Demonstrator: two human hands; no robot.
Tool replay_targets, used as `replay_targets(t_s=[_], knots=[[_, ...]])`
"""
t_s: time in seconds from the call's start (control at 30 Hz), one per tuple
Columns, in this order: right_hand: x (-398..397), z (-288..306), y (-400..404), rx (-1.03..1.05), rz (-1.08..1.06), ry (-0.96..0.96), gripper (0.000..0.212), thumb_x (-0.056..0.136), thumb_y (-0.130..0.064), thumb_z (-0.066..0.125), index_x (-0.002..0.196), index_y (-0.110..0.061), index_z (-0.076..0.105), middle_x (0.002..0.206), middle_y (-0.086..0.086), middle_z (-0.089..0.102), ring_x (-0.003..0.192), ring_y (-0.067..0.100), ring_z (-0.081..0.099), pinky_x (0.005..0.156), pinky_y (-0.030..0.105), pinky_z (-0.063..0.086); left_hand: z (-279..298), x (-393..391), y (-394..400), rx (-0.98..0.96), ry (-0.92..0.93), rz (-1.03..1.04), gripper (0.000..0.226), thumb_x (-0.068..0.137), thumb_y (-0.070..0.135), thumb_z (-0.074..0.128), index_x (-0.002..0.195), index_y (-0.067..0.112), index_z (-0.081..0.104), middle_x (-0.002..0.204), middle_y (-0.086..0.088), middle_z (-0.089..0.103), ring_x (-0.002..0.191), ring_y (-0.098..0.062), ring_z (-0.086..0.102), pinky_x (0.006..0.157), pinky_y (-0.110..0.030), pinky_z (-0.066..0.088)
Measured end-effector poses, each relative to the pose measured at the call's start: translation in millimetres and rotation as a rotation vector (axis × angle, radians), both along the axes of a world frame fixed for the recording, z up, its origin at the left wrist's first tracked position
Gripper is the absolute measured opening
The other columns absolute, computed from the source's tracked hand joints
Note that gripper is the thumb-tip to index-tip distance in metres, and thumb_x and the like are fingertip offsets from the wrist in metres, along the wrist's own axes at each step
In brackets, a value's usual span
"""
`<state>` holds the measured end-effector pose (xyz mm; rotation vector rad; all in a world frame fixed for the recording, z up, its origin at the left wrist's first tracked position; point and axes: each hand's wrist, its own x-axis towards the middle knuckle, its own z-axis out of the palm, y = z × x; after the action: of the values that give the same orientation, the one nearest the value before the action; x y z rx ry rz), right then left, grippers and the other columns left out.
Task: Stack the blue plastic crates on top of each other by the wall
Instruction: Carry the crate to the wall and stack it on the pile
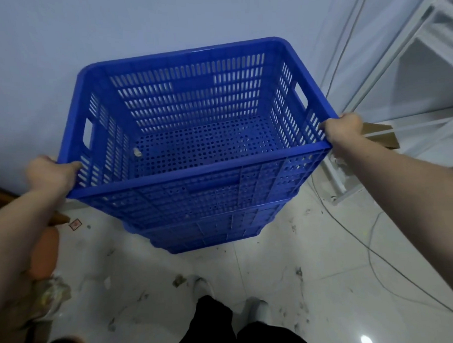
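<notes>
A large blue slotted plastic crate (pixel 192 108) sits on top of other blue crates (pixel 209 231), whose walls show beneath it. The stack stands against the pale wall (pixel 87 30). My left hand (pixel 49 173) grips the top crate's rim at its near left corner. My right hand (pixel 343 128) grips the rim at its near right corner. The crate is open-topped with only a small scrap (pixel 137 152) lying on its perforated bottom.
A white metal shelf frame (pixel 422 62) stands right of the stack, with a cardboard strip (pixel 381 137) and cables (pixel 377 243) on the dirty tiled floor. Brown and orange items (pixel 46 254) lie at the left. My legs and shoes (pixel 225 317) are at the bottom.
</notes>
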<state>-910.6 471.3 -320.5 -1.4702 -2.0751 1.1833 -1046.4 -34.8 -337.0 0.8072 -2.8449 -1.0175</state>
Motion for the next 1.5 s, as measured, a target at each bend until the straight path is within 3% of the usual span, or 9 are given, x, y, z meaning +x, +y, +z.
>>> replay_targets(t_s=[0.2,0.4,0.57,0.73,0.87,1.0,1.23,1.4,1.5], knots=[[0,-5,-4,-0.019,0.012,0.029,0.018,0.079,-0.013,0.068,0.082,-0.01,0.051,0.088,0.009,0.061,0.082,0.03,0.064,0.06,0.037,0.056,-3,3,-5,0.054,0.04,0.034,0.027,0.079,0.031,0.069,0.092,0.012,0.053,0.107,-0.023,0.065,0.097,-0.04,0.064,0.078,-0.047,0.05],[-7,-15,-6,-0.004,0.028,0.011,0.02,0.08,-0.014,0.067,0.093,-0.01,0.052,0.095,0.01,0.061,0.082,0.027,0.063,0.061,0.034,0.054,-101,-84,-100,0.225,-0.001,0.095,0.06,0.063,0.06,0.068,0.11,0.026,0.054,0.112,-0.011,0.067,0.097,-0.035,0.068,0.078,-0.056,0.054],[-12,-10,-9,-0.017,0.03,0.005,0.026,0.08,-0.015,0.064,0.104,-0.008,0.056,0.102,0.011,0.065,0.089,0.029,0.067,0.072,0.039,0.059,-22,-33,-21,0.077,0.017,0.045,0.046,0.076,0.044,0.066,0.111,0.016,0.057,0.115,-0.016,0.066,0.1,-0.035,0.066,0.076,-0.047,0.052],[-10,-10,-8,-0.001,0.052,-0.008,0.022,0.082,-0.015,0.065,0.098,-0.012,0.05,0.1,0.009,0.06,0.09,0.028,0.064,0.069,0.038,0.056,-16,-27,-13,0.07,0.059,0.033,0.023,0.082,0.034,0.068,0.089,0.02,0.05,0.118,-0.019,0.064,0.105,-0.035,0.064,0.075,-0.042,0.049],[-1,-14,-6,0.013,0.045,-0.041,0.023,0.08,-0.016,0.065,0.097,-0.013,0.049,0.103,0.011,0.063,0.092,0.03,0.066,0.078,0.046,0.059,-33,-28,-37,0.123,0.001,0.052,0.024,0.077,0.043,0.068,0.075,0.031,0.047,0.117,-0.014,0.065,0.099,-0.031,0.066,0.055,-0.034,0.055],[7,-22,-4,-0.036,0.061,-0.035,0.023,0.084,-0.016,0.063,0.102,-0.014,0.049,0.111,0.012,0.064,0.095,0.028,0.066,0.079,0.045,0.059,-39,-24,-45,0.116,-0.037,0.08,0.026,0.077,0.047,0.067,0.086,0.027,0.051,0.116,-0.012,0.065,0.098,-0.032,0.067,0.073,-0.046,0.054],[1,-16,-8,0.006,0.086,-0.076,0.025,0.08,-0.022,0.06,0.102,-0.014,0.05,0.105,0.01,0.064,0.091,0.03,0.066,0.073,0.042,0.058,-20,-15,-21,-0.045,0.096,0.012,0.028,0.078,0.037,0.068,0.088,0.014,0.053,0.104,-0.016,0.065,0.097,-0.033,0.064,0.074,-0.042,0.051],[13,-12,-30,0.609,0.228,-0.185,0.034,0.084,-0.028,0.057,0.114,-0.013,0.056,0.119,0.01,0.061,0.112,0.029,0.057,0.098,0.045,0.043,-15,14,-6,-0.313,0.249,-0.218,0.044,0.084,0.039,0.05,0.114,0.008,0.056,0.114,-0.018,0.058,0.108,-0.035,0.058,0.085,-0.048,0.049],[24,-28,-71,0.863,0.727,-0.172,0.034,0.092,-0.032,0.041,0.07,-0.013,0.059,0.065,0.004,0.059,0.066,0.031,0.056,0.082,0.045,0.048,-28,51,41,-0.494,0.185,-0.728,0.038,0.096,0.04,0.032,0.086,0.013,0.057,0.081,-0.011,0.061,0.074,-0.03,0.059,0.063,-0.04,0.048]])
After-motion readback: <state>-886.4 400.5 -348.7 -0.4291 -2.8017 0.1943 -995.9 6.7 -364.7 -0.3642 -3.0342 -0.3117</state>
